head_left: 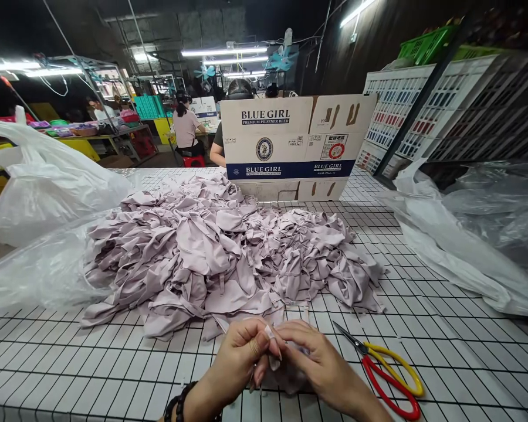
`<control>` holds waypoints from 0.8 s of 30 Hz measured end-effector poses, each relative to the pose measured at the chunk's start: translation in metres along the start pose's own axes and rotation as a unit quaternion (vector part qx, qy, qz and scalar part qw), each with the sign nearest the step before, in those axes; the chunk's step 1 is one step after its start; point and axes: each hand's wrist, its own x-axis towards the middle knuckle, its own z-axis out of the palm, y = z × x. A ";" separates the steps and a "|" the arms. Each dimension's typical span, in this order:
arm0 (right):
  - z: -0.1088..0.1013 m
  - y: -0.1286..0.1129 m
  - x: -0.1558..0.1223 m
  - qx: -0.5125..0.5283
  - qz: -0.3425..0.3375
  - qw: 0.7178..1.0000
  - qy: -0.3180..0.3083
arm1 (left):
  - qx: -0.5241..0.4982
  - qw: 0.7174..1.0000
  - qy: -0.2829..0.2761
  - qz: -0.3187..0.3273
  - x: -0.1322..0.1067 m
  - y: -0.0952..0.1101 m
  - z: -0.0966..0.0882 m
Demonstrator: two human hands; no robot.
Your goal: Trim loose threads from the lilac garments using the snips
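Looking out from the head cam over a bench [92, 363] with a black grid on white. Got both hands together near the front, roughly centre. Seeing the left hand [240, 351] with thumb and forefinger closed on a small white tag [269, 333], and a dark beaded bracelet [181, 401] on that wrist. Got the right hand [323, 363] right up against it, fingers curled in toward the tag, with a bit of pale lilac cloth [290, 381] bunched underneath. Honestly can't tell whether those right fingers are gripping anything, too much hidden there.

Just past the hands, got a big messy heap of lilac fabric [198, 240] spread across the middle of the bench. To the right of the right hand, can see scissors [364, 349] lying flat, blades spread slightly, one yellow handle loop and one red.

Behind the heap, got a Blue Girl beer carton [290, 140] standing up. Also spotting a white plastic bag [48, 181] off left and more plastic [457, 252] off right. Further back, can make out a person in a pale top [185, 126] on a red stool [194, 161], plus stacked white crates [422, 111] over on the right.
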 end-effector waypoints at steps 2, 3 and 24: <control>-0.018 0.029 -0.022 -0.034 0.109 0.993 0.020 | -0.017 1.000 0.007 -0.015 0.003 -0.004 -0.001; -0.026 0.047 -0.035 -0.080 0.165 0.982 0.043 | -0.017 1.000 0.014 -0.020 0.005 -0.005 -0.001; -0.055 0.086 -0.074 0.038 0.285 0.951 0.118 | 0.155 0.983 0.078 0.049 0.008 -0.006 -0.005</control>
